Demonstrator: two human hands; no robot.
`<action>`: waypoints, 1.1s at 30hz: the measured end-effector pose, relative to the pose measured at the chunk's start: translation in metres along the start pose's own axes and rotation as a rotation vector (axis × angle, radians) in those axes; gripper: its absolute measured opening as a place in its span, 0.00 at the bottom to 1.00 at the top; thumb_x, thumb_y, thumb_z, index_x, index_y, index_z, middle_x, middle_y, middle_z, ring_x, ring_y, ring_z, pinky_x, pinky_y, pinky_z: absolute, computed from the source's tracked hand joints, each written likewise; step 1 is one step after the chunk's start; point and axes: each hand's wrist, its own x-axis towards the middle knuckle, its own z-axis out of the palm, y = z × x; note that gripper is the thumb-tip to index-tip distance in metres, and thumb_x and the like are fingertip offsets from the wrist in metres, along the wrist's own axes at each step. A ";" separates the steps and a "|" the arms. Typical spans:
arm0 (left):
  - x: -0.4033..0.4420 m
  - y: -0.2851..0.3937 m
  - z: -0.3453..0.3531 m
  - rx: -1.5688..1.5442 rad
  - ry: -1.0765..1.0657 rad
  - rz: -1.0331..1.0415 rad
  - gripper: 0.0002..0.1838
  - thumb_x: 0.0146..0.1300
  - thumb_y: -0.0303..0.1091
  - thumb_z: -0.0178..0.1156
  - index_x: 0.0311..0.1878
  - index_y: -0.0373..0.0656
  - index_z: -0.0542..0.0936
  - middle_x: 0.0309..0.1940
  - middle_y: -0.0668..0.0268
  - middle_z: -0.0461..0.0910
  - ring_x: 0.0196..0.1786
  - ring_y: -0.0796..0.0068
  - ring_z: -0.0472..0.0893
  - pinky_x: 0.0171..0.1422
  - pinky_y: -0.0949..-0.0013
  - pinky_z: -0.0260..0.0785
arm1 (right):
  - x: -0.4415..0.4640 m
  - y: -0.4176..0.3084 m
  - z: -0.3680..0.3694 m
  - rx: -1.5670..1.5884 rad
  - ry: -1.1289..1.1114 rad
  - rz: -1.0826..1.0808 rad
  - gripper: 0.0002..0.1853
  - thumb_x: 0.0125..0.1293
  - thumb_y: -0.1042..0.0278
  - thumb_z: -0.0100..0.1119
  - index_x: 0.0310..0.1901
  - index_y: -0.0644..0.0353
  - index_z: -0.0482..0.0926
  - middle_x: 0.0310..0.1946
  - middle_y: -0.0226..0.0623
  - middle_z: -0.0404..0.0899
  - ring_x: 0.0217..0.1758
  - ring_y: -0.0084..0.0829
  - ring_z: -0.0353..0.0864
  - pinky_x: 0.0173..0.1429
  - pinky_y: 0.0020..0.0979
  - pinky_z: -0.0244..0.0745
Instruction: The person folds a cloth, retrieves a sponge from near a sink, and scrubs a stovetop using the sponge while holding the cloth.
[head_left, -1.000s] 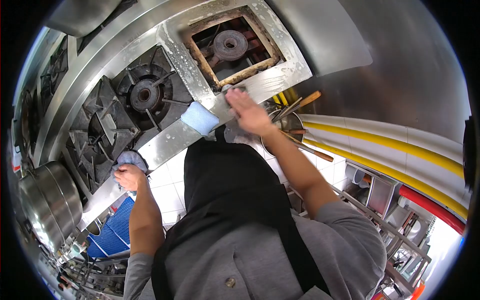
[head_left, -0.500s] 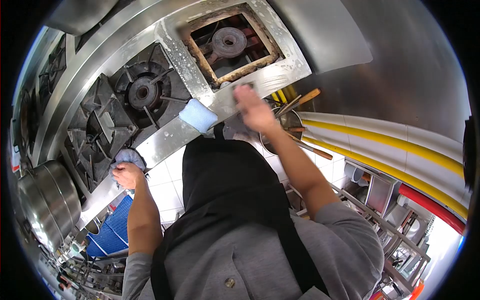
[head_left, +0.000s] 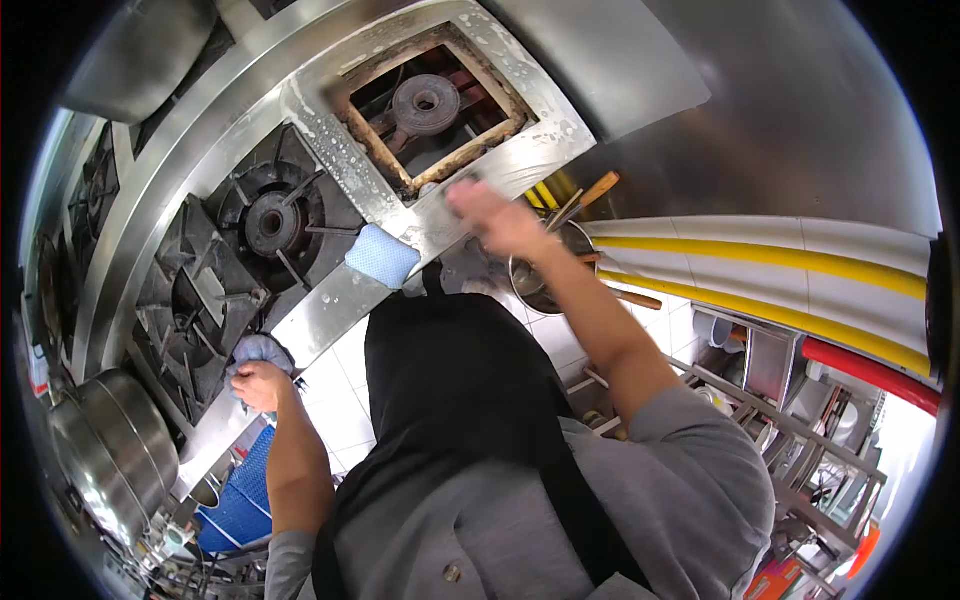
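My left hand point(head_left: 260, 386) is closed round a bunched grey cloth point(head_left: 262, 352) at the front edge of the stove, beside the black burner grates point(head_left: 190, 330). My right hand point(head_left: 497, 222) is on the wet steel front rim point(head_left: 560, 150) of the stove, blurred by motion. Something small and dark shows at its fingertips, too smeared to name. Between my hands, a light blue sponge-like pad point(head_left: 383, 256) lies on the steel edge, untouched. Past my right hand is a square opening with a rusty frame point(head_left: 470, 150) around a bare burner point(head_left: 426, 104). Soapy streaks mark the steel around it.
A pot point(head_left: 540, 285) with wooden-handled tools point(head_left: 600, 188) stands below the right end of the stove. Yellow pipes point(head_left: 760, 257) run along the tiled wall. A large steel pot point(head_left: 115, 450) sits at the left, and a blue patterned cloth point(head_left: 243, 495) hangs below.
The view has shifted slightly, so the stove sits further left. My right hand has kept moving along the steel rim. My left hand still holds the grey cloth at the edge.
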 end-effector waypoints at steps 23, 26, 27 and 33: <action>-0.001 0.001 -0.002 -0.018 -0.021 -0.010 0.18 0.69 0.46 0.48 0.42 0.42 0.79 0.40 0.55 0.81 0.43 0.49 0.84 0.45 0.44 0.74 | 0.010 0.066 -0.014 -0.209 0.308 0.314 0.23 0.75 0.64 0.51 0.68 0.64 0.70 0.70 0.54 0.70 0.75 0.53 0.65 0.79 0.46 0.60; 0.001 0.002 -0.008 -0.016 -0.051 -0.017 0.19 0.69 0.46 0.47 0.43 0.40 0.80 0.41 0.54 0.82 0.44 0.48 0.84 0.48 0.44 0.75 | 0.010 0.092 -0.028 -0.133 0.334 0.425 0.25 0.76 0.63 0.50 0.70 0.64 0.69 0.71 0.53 0.68 0.77 0.51 0.63 0.80 0.47 0.56; 0.001 0.004 -0.012 -0.014 -0.085 -0.031 0.21 0.69 0.47 0.46 0.44 0.39 0.80 0.42 0.52 0.82 0.45 0.47 0.84 0.51 0.44 0.75 | 0.010 0.107 -0.035 -0.145 0.394 0.502 0.25 0.76 0.63 0.50 0.69 0.64 0.69 0.71 0.53 0.69 0.77 0.51 0.63 0.80 0.47 0.56; 0.000 0.008 -0.012 -0.018 -0.094 -0.046 0.22 0.69 0.48 0.46 0.46 0.40 0.81 0.44 0.51 0.83 0.45 0.47 0.84 0.51 0.44 0.75 | 0.017 0.106 -0.033 -0.193 0.268 0.490 0.25 0.76 0.62 0.49 0.70 0.64 0.68 0.73 0.52 0.66 0.79 0.50 0.60 0.82 0.46 0.54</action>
